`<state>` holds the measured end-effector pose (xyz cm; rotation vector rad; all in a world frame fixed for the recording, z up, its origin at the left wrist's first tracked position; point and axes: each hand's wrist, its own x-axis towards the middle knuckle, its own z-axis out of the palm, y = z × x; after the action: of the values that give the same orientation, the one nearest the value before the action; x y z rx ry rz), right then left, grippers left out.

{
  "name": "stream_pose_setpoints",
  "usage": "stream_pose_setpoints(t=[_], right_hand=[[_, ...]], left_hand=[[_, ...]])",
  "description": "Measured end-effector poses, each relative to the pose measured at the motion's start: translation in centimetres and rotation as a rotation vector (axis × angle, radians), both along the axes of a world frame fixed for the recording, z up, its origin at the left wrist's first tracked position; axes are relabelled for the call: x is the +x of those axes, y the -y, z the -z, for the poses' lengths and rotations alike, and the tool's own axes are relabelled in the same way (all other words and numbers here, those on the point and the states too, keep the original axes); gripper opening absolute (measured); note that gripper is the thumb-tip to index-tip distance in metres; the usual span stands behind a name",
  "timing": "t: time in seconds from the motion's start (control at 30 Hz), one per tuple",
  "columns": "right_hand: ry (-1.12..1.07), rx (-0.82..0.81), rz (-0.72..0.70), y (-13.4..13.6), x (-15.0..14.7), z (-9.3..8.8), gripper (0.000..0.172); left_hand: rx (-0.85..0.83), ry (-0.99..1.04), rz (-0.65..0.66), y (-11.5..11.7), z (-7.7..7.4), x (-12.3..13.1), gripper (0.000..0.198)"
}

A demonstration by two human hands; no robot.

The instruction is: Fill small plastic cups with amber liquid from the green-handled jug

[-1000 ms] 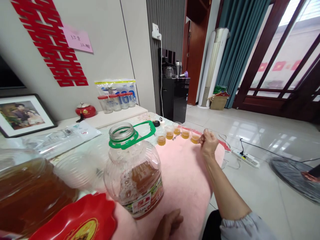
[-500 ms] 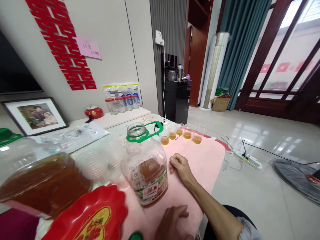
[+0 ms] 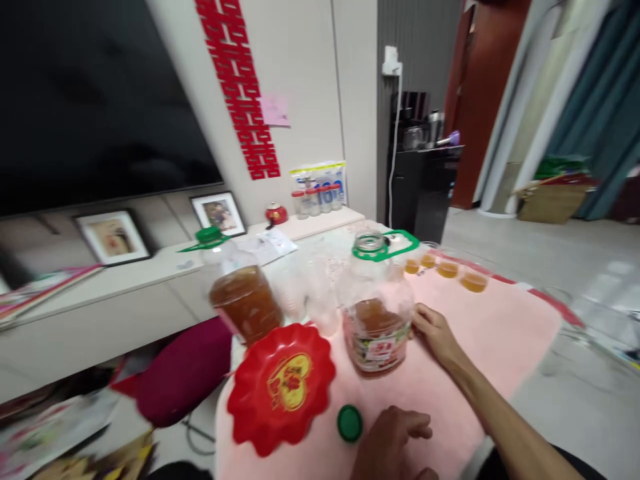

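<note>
The big clear jug (image 3: pixel 379 320) stands upright a little right of the middle of the frame, on the pink cloth (image 3: pixel 505 333) that covers the table, with brown liquid in its lower part, a printed label around its front, and its mouth uncapped. A green handle (image 3: pixel 406 244) sticks out from its neck toward the right. The right hand (image 3: pixel 434 331) comes in from the lower right with its fingers curled in beside the jug's right side; with the blur, I cannot tell whether the fingertips touch the plastic or pinch anything. The left hand (image 3: pixel 395 440) is at the bottom of the frame, right of centre, fingers loosely spread and pointing right. Just to its left a round green cap (image 3: pixel 349 423) lies on the cloth, and left of that sits a red plate (image 3: pixel 250 407) with a wavy rim and a yellow heart design. Above the plate, left of centre, is a second jug (image 3: pixel 246 300) with a green top and brown liquid. Between the two jugs is some clear plasticware (image 3: pixel 295 287). Beyond the right hand, toward the right of the frame, small cups (image 3: pixel 448 269) of amber liquid stand in a row along the cloth.
</note>
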<state>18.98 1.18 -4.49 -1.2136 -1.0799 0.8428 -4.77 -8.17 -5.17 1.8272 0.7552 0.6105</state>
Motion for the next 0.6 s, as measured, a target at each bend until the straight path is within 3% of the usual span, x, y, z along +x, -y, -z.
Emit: stream_pose_setpoints(t=[0.2,0.33,0.47,0.6], right_hand=[[0.023,-0.032,-0.053,-0.1,1.1,0.9,0.057],[0.049,-0.062,-0.058,-0.1,1.6,1.3,0.057],[0.072,-0.07,-0.051,-0.2,1.7,1.4,0.059],[0.088,-0.075,-0.056,-0.3,1.7,1.4,0.059]], left_hand=[[0.23,-0.217,-0.228,-3.5,-6.5,-6.6,0.044],[0.357,-0.406,-0.345,-6.9,-10.0,-9.3,0.035],[0.425,-0.534,-0.379,-10.2,-11.9,-9.7,0.039],[0.5,-0.702,-0.344,-12.6,-12.7,-8.4,0.045]])
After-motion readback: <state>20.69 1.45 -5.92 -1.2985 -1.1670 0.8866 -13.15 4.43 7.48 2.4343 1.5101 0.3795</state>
